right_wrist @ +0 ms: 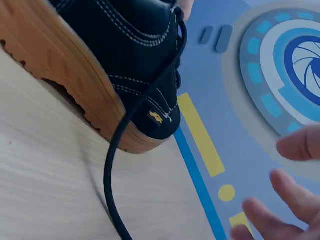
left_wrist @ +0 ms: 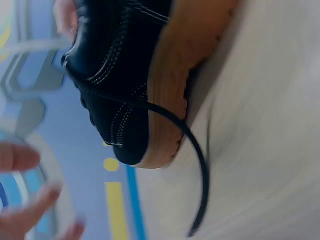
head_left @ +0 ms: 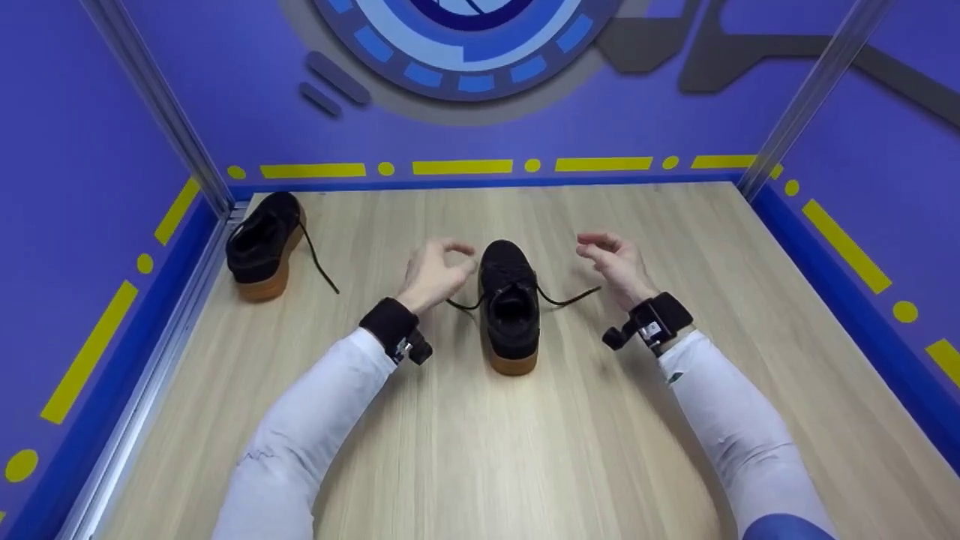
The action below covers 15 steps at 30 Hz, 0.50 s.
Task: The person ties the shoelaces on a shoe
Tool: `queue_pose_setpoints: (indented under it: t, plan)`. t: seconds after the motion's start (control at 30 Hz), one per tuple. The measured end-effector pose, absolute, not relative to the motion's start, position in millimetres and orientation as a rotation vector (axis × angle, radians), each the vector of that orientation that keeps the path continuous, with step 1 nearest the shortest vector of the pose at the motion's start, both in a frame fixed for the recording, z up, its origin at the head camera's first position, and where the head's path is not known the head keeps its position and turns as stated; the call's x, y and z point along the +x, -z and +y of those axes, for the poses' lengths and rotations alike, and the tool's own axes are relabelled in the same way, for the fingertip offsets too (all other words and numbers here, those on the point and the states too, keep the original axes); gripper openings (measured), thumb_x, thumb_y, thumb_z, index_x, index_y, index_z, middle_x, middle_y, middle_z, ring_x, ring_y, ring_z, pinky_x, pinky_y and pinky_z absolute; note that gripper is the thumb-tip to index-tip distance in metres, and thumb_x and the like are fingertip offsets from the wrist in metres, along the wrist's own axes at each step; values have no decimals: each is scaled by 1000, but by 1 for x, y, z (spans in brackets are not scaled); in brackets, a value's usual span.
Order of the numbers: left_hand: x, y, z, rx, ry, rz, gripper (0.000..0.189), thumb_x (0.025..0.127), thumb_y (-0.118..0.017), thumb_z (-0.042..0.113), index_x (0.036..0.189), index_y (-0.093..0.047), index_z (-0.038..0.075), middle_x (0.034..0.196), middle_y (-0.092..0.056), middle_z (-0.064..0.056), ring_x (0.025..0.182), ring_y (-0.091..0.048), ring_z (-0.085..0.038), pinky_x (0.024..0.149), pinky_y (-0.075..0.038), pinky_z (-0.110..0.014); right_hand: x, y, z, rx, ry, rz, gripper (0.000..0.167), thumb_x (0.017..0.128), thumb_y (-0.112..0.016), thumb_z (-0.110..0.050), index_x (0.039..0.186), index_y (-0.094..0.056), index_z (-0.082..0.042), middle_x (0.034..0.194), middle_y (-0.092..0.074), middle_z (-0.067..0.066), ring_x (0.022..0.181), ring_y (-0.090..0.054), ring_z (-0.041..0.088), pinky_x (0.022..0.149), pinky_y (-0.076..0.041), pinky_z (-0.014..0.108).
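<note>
A black shoe (head_left: 510,277) with a tan gum sole stands upright on the table, its toe pointing away from me. One loose black lace end (left_wrist: 197,145) trails off its left side, and another lace end (right_wrist: 116,150) curves down on the right. My left hand (head_left: 439,274) hovers just left of the shoe, fingers loosely bent with nothing between them. On the other side, my right hand (head_left: 615,262) is held above the right lace's tip, fingers apart and holding nothing. White stitching and a small yellow logo (right_wrist: 156,117) show on the shoe's side.
A second black shoe (head_left: 262,244) with a tan sole stands at the table's back left, its lace (head_left: 321,262) trailing right. Purple panels (head_left: 480,139) with yellow marks enclose the wooden table (head_left: 465,450) at the back and both sides.
</note>
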State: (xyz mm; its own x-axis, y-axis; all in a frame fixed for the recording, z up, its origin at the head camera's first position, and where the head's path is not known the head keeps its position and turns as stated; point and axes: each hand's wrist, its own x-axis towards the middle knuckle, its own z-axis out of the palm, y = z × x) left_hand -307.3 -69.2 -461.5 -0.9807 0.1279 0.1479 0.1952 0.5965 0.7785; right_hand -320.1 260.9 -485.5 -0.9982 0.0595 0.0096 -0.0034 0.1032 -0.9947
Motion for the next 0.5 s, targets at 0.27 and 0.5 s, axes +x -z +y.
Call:
queue_pose_setpoints:
  t: [0.27, 0.5]
  plan:
    - [-291, 458, -60, -746, 1063, -2907, 26, 92, -72, 26, 113, -79, 12, 106, -79, -2, 93, -70, -20, 85, -57, -38, -308, 494, 233, 305, -1941, -2625, 35, 93, -77, -9, 124, -71, 6, 118, -75, 18, 90, -69, 7, 78, -57, 21]
    - [-283, 460, -53, -872, 888, -2826, 11, 92, -73, 11, 99, -79, 5, 91, -80, -9, 85, -73, -28, 80, -58, -43, -304, 499, 221, 433, -1732, -2724, 26, 93, -79, -13, 115, -77, 0, 111, -75, 21, 78, -65, 10, 63, -51, 16]
